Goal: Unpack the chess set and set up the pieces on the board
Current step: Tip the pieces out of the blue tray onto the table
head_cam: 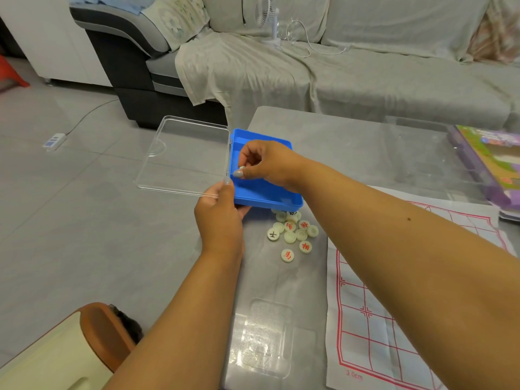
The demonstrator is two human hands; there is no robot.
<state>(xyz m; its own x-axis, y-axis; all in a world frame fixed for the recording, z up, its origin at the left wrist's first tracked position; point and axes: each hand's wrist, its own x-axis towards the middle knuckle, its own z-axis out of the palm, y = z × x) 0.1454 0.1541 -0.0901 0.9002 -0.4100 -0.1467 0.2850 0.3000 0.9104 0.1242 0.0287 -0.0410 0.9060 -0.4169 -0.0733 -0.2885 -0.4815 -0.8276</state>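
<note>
The left hand (218,209) grips the blue box (264,192) (lid open), while the right hand (267,164) pinches a piece (242,167) inside.

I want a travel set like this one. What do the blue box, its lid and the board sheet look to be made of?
Blue box: likely moulded plastic, uniform colour, smooth thin walls. Lid: clear rigid plastic, the floor shows through it. Board sheet: seemingly paper or thin cloth, matt white with fold creases and printed red lines; I cannot tell which.

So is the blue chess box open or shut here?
Open: the blue box has its clear lid swung flat out to the left, and the right hand reaches inside.
</note>
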